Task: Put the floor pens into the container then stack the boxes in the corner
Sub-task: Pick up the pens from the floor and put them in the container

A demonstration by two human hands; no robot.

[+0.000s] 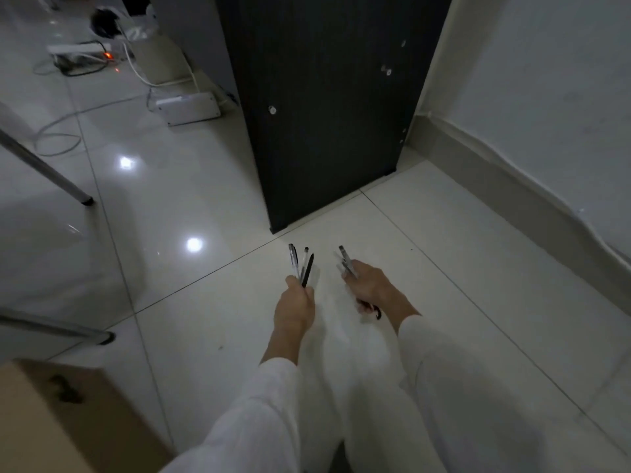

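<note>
My left hand (pixel 295 307) is closed around a small bunch of pens (pixel 302 264), clear and black ones, whose tips fan upward above my fist. My right hand (pixel 370 286) grips more pens (pixel 346 262); their ends stick out past my fingers at the top and a dark end shows below my palm. Both hands hover over the white tiled floor, side by side and slightly apart. A brown cardboard box (pixel 58 421) sits at the lower left corner. No pen container is in view.
A dark cabinet panel (pixel 324 107) stands on the floor just beyond my hands. The white wall and skirting (pixel 512 172) run along the right. Metal chair legs (pixel 44 167) are at left. A power strip (pixel 80 49), cables and a white device (pixel 189 109) lie at the far left.
</note>
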